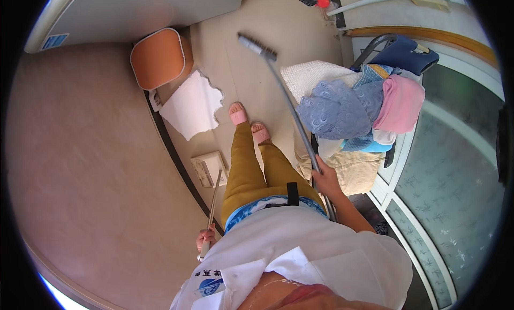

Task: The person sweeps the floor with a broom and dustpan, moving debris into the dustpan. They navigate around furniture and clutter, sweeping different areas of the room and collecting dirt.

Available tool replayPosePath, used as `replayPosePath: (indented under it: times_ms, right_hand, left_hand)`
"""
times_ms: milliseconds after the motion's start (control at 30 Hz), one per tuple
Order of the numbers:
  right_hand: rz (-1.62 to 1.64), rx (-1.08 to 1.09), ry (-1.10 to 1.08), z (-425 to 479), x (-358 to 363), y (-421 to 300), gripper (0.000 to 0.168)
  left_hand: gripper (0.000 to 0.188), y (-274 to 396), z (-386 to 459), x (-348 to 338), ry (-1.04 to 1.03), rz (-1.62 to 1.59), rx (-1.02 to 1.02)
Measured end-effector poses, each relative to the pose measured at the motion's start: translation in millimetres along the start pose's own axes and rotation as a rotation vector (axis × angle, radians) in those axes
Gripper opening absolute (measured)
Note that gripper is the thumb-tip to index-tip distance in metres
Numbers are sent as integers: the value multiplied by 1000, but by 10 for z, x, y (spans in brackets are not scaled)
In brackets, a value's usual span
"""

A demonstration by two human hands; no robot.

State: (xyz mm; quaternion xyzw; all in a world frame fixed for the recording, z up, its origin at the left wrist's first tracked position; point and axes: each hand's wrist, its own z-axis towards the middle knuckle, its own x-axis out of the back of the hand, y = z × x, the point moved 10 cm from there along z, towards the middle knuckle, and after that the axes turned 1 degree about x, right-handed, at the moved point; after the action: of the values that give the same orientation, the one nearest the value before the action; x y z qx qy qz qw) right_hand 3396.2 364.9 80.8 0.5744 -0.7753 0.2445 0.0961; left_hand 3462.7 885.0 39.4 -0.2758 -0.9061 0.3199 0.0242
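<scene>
My right hand [326,176] grips the long grey pole of a broom [287,97] beside my hip. The broom's head [257,47] rests on the tiled floor ahead of me, its dark bristles facing up and right in the view. Down at my left side, my left hand [207,237] is closed around the pale handle of a long-handled dustpan. The pan [209,169] sits on the floor by my left leg, white or cream in colour. Ahead of it lies a flat white sheet [192,106] with one ragged edge; its material is unclear.
An orange-brown bin [158,60] stands against the left wall, near a grey appliance-like panel [160,13]. On the right, a chair [401,53] carries piled cloths, including a blue lace cloth [341,107] and a pink one [401,104]. Behind it is a frosted-glass door [449,149].
</scene>
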Motion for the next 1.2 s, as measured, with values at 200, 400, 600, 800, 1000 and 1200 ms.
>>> replayPosePath:
  times_ms: [200, 400, 600, 800, 1000, 1200]
  right_hand:
    - [356, -112, 195, 1163, -390, -56, 24]
    - [650, -79, 477, 1795, -761, -491, 5]
    - [594, -189, 415, 2730, -429, -622, 6]
    - [229, -123, 137, 1730, -520, -890, 30]
    - [-232, -87, -103, 546, -500, -103, 58]
    - [-381, 307, -86, 98, -492, 49, 55]
  left_hand:
    - [48, 352, -66, 327, 75, 306, -143]
    - [46, 62, -32, 434, 63, -150, 142]
    - [42, -92, -89, 19, 142, -48, 75]
    - [39, 124, -124, 548, 344, 169, -26]
    - [39, 111, -92, 736, 135, 86, -58]
    - [36, -150, -137, 858, 33, -116, -77]
